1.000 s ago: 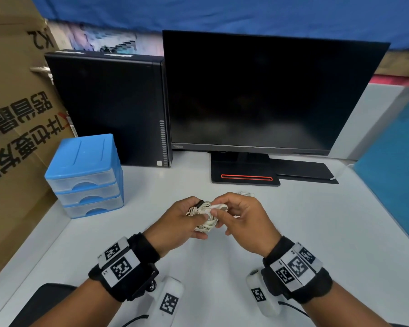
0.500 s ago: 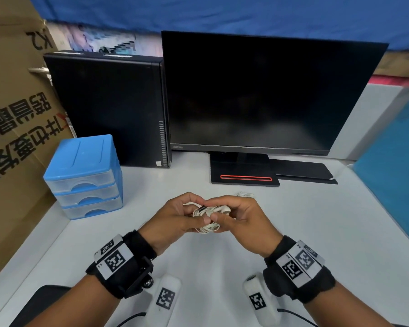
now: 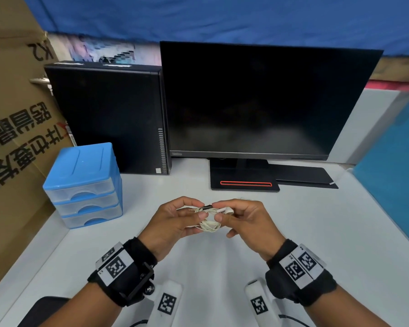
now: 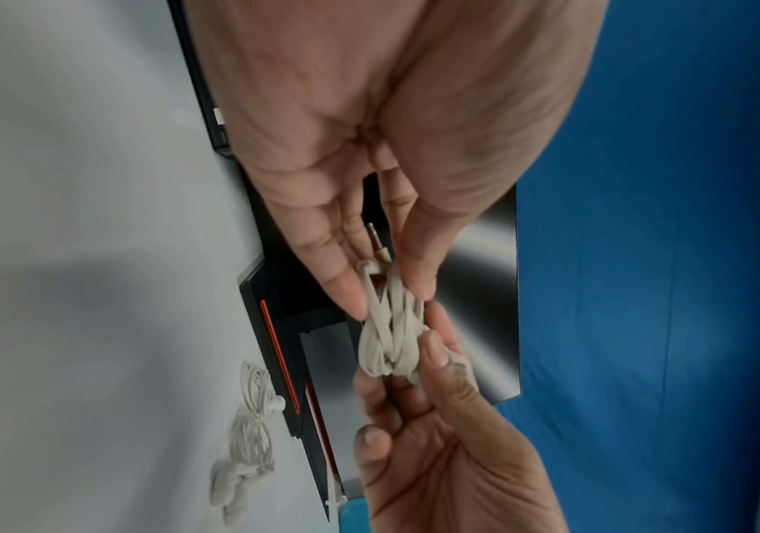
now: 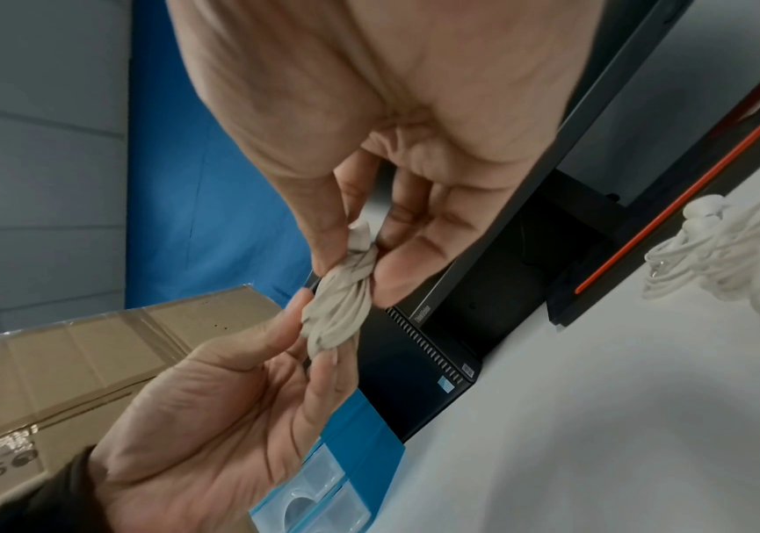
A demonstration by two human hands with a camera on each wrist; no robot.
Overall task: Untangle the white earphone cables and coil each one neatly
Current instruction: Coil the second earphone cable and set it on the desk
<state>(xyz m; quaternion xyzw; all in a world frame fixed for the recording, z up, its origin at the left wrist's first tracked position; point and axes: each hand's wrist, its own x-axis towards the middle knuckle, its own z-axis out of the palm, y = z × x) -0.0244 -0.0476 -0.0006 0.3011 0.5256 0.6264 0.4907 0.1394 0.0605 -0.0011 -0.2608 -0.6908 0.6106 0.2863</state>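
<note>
A coiled bundle of white earphone cable [image 3: 210,224] hangs above the white table [image 3: 316,232] between both hands. My left hand [image 3: 201,210] pinches the bundle's left end, and the metal jack plug [image 3: 194,210] sticks out past its fingers. My right hand [image 3: 217,211] pinches the right end, where an earbud [image 3: 227,210] shows. The left wrist view shows the bundle [image 4: 391,339] drawn between the two pinches, and the right wrist view shows the same bundle [image 5: 339,317]. A second earphone bundle [image 4: 250,432] lies on the table by the monitor base [image 4: 277,360]; it appears as well in the right wrist view [image 5: 729,252].
A black monitor [image 3: 265,102] on its base [image 3: 243,182] stands behind the hands, with a black computer tower [image 3: 106,119] to its left. A blue drawer unit [image 3: 83,185] and a cardboard box [image 3: 12,138] are at the left. A blue partition [image 3: 397,173] borders the right.
The hands have drawn slightly apart, with the bundle stretched between them. The jack plug now pokes out to the left, past the left fingers.
</note>
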